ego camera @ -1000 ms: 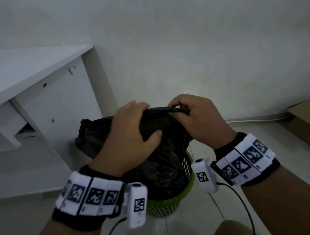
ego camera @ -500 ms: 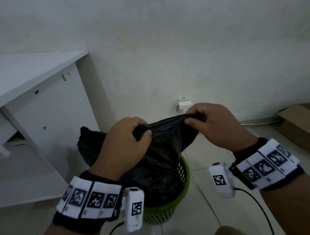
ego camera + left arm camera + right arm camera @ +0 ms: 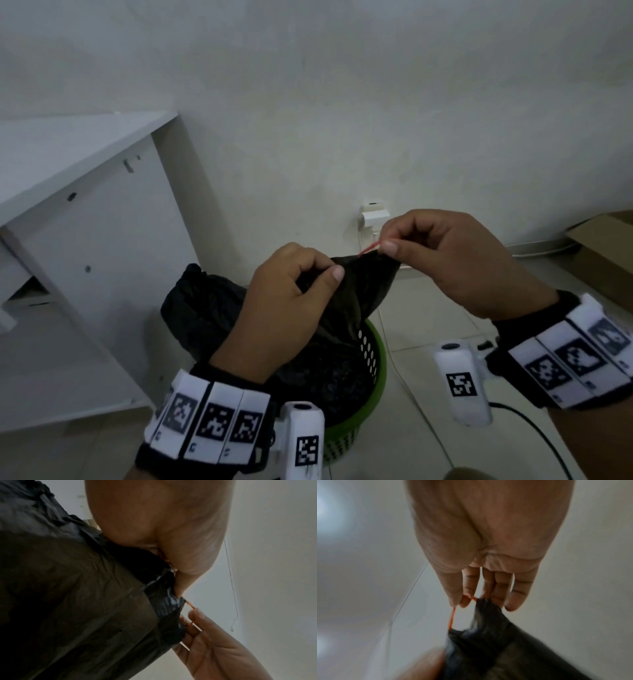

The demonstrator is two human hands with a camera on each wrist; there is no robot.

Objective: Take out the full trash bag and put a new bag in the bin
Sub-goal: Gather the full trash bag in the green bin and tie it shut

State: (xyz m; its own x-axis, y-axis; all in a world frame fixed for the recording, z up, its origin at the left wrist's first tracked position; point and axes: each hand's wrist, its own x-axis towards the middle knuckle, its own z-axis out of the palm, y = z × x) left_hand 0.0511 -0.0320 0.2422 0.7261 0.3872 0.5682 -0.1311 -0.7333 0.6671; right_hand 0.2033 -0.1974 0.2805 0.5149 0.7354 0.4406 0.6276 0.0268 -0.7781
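Head view, bin: green perforated plastic bin (image 3: 371, 370) is standing on the tiled floor (image 3: 428, 322), just beside the white cabinet (image 3: 85, 240) and near the wall (image 3: 342, 102).
Trash bag: black trash bag (image 3: 212, 308) is sitting inside the bin, its upper part bulging over the left rim and its mouth being lifted above the bin.
Left hand: left hand (image 3: 284, 301) is gripping the gathered hem of the bag, fingers curled round the plastic, thumb pressing on top.
Right hand: right hand (image 3: 455, 260) is pinching the orange drawstring (image 3: 370, 248) between thumb and forefinger where it is emerging from the hem.
Left wrist view: drawstring (image 3: 191, 605) is showing as a short orange length leaving the folded hem (image 3: 164, 601).
Right wrist view: drawstring (image 3: 452, 618) is running taut from the fingertips (image 3: 464, 602) down to the bag (image 3: 496, 649); the picture is blurring.
Surroundings: white wall plug (image 3: 373, 214) is sitting low on the wall; a cardboard box (image 3: 606, 243) is lying at the floor's right edge.
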